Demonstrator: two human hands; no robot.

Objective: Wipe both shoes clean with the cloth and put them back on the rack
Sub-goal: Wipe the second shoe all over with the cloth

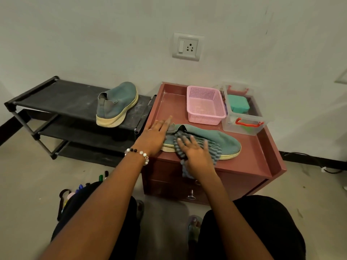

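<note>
Atop cabinet, shoe lies under cloth; right hand presses flat; left hand spread.

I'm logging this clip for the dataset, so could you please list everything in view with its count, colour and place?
shoe on rack: 1, teal with cream sole, top shelf of rack
shoe on cabinet: 1, teal with cream sole, front of cabinet top
cloth: 1, grey-blue striped, draped over shoe on cabinet
rack: 1, black, against wall, left of cabinet
cabinet: 1, reddish brown, against wall
basket: 1, pink, on cabinet, rear
clear box: 1, red latches, right of basket
wall socket: 1, white, above cabinet
left hand: bracelet, fingers straight, at shoe heel
right hand: presses cloth on shoe
</note>
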